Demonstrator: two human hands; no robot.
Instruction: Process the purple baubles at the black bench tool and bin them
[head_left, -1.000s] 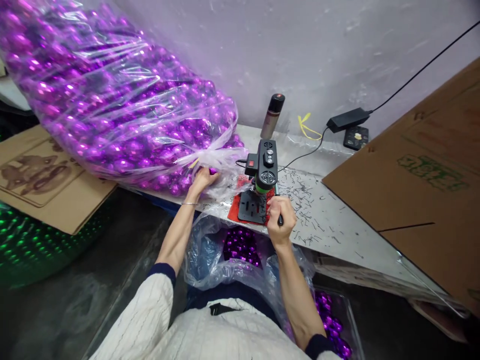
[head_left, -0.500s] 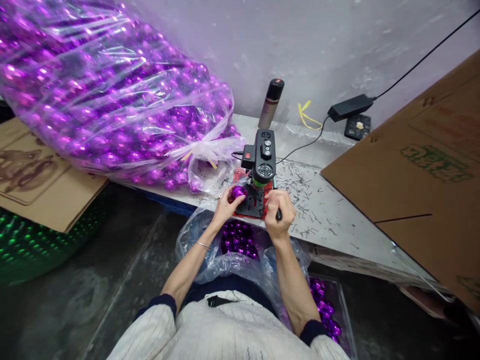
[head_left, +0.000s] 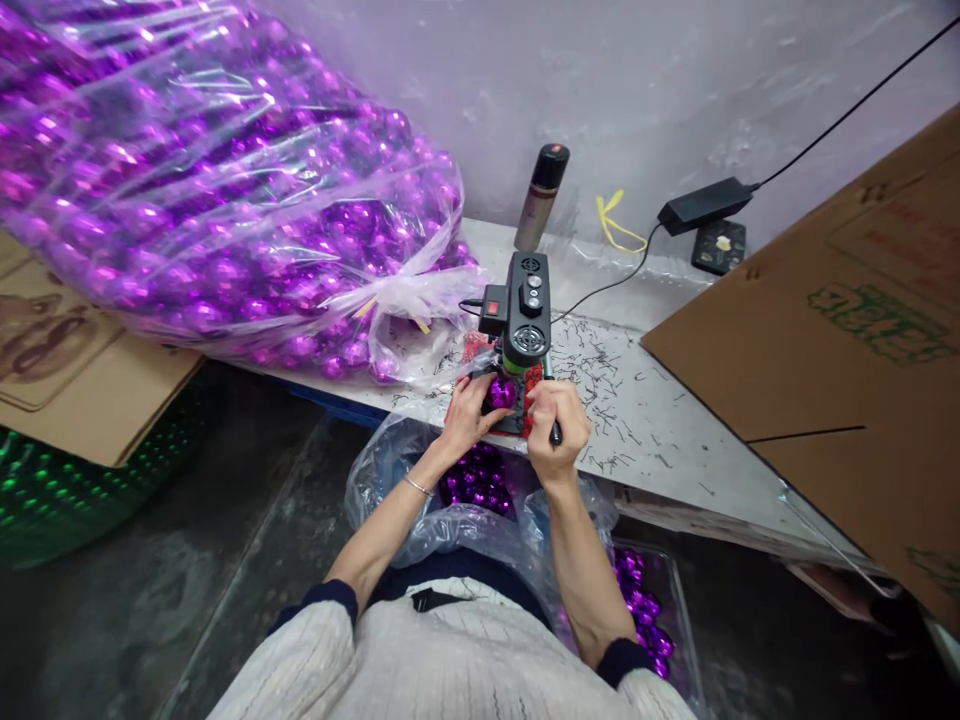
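My left hand (head_left: 466, 418) holds a shiny purple ball (head_left: 500, 391) on the black base of a small bench press machine (head_left: 521, 315), right under its head. My right hand (head_left: 553, 427) is wrapped round the machine's black lever handle beside the base. A big clear plastic bag full of purple balls (head_left: 225, 190) lies on the table to the left. In my lap an open plastic bag (head_left: 420, 500) holds more purple balls (head_left: 476, 480).
The grey table top (head_left: 645, 420) is strewn with small dark wire bits. A spray can (head_left: 540, 195), a power adapter (head_left: 701, 205) with its cord and a yellow tie stand by the wall. Large cardboard sheets lean at right (head_left: 847, 330) and lie at left (head_left: 67, 370).
My left hand left the big bag's opening, brought a purple ball across and set it under the machine's head. My right hand stayed on the lever.
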